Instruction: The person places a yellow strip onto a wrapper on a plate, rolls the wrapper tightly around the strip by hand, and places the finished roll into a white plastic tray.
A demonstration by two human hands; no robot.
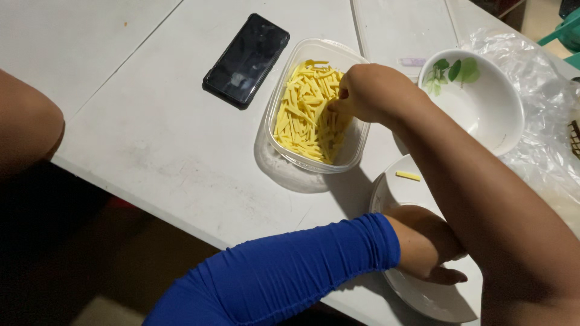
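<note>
My right hand (368, 90) reaches into a clear plastic container (356, 148) filled with thin yellow strips (302, 115), and its fingertips pinch some of them. My left hand (423, 244), on an arm in a blue sleeve, rests knuckles-up on a white plate (423, 296) at the table's near edge. Its fingers are curled and partly hidden under my right forearm. One loose yellow strip (408, 175) lies on the plate's far side.
A black phone (246, 59) lies face up left of the container on the white table (157, 133). A white bowl with a green leaf pattern (483, 102) stands at the right, beside crumpled clear plastic (544, 121). A bare limb (27, 124) shows at the left edge.
</note>
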